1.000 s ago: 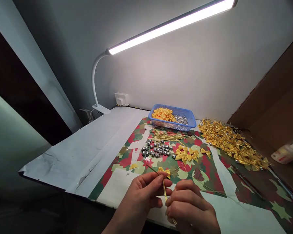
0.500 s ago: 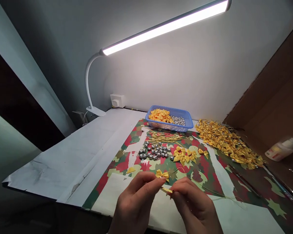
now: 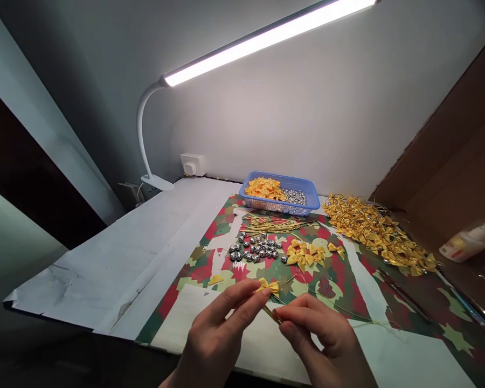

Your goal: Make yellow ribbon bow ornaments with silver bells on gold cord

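Observation:
My left hand [image 3: 226,320] is closed, with thumb and index fingertips pinching a short gold cord [image 3: 270,312]. The fingers of my right hand [image 3: 317,334] close on the cord's other end, just to the right and slightly lower. Whatever else sits inside the right fingertips is hidden. Right behind my left fingertips shows a yellow ribbon bow [image 3: 271,286], partly covered by them. A thin greenish thread [image 3: 343,310] trails over the patterned sheet to the right. Farther back lie several silver bells [image 3: 261,249] and a cluster of yellow bows [image 3: 305,255].
A blue basket [image 3: 314,203] holds more bows and small silver pieces. Gold cords [image 3: 272,224] lie before it. To the right are a heap of corded bows [image 3: 375,231], dark tweezers-like tools [image 3: 404,296] and a white bottle [image 3: 464,243]. A lamp [image 3: 143,134] stands at left.
My hands have turned slightly, so the gold cord between them slopes more steeply and more of it shows. Both hands remain closed. The view has shifted slightly.

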`<state>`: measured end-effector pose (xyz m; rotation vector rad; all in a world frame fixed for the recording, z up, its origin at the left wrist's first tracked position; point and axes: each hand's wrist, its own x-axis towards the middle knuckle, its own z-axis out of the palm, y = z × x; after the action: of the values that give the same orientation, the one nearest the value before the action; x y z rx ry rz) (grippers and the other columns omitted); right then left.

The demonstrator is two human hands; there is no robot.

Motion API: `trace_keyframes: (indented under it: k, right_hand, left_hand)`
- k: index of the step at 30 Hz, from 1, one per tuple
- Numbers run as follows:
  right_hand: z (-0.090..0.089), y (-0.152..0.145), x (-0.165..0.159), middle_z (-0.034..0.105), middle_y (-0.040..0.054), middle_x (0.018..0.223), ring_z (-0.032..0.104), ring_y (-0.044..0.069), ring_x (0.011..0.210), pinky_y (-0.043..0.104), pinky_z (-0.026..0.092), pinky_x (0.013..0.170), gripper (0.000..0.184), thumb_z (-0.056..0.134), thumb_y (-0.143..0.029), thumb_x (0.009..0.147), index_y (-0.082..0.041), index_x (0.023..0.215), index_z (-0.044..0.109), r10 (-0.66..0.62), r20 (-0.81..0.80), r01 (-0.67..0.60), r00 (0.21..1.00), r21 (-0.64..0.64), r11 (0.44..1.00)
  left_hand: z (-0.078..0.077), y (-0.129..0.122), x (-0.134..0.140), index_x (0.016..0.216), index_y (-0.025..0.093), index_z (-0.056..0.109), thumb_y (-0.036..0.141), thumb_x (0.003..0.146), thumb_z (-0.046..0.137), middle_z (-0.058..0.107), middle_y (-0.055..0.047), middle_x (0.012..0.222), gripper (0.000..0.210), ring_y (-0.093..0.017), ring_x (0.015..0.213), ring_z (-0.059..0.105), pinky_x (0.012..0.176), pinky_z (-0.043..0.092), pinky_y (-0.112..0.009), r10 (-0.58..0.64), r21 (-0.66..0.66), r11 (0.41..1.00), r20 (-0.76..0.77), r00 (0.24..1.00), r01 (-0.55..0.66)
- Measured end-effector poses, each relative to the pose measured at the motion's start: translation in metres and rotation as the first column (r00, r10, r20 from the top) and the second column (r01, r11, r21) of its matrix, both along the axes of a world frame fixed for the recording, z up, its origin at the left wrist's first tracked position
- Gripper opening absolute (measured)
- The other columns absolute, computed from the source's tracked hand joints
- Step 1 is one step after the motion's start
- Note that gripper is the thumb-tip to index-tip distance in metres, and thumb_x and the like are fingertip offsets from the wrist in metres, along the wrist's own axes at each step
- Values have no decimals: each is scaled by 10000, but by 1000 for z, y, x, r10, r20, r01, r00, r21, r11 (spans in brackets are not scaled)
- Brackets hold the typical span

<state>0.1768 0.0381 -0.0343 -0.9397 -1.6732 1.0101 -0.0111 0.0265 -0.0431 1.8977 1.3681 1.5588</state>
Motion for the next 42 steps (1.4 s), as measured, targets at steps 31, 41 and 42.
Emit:
trace_keyframes:
  k: [31,41,42]
  right_hand:
    - [11,9,0,641,-9,779,535,61,577,156,451,534,113,735,-381,894,-285,899,795,-98,-512,-54,853,-274,960]
    - [24,13,22,480,-21,489,431,24,443,114,366,463,295,889,-442,710,-188,836,810,-254,-649,-75,718,-434,898]
    - [21,13,21,483,-19,472,437,30,441,123,365,469,311,890,-455,704,-195,858,815,-235,-647,-101,726,-438,893]
  left_hand:
    - [21,-13,35,1223,369,646,90,778,741,802,28,1052,534,-199,902,741,852,562,-250,-205,-307,917,183,962,254]
    - [21,-8,14,768,220,755,353,878,717,664,8,678,177,-146,668,597,645,478,-214,-147,-494,742,540,829,453]
    - [23,-8,13,709,210,733,358,855,749,656,9,695,208,-139,681,590,645,478,-200,-122,-481,734,602,789,480]
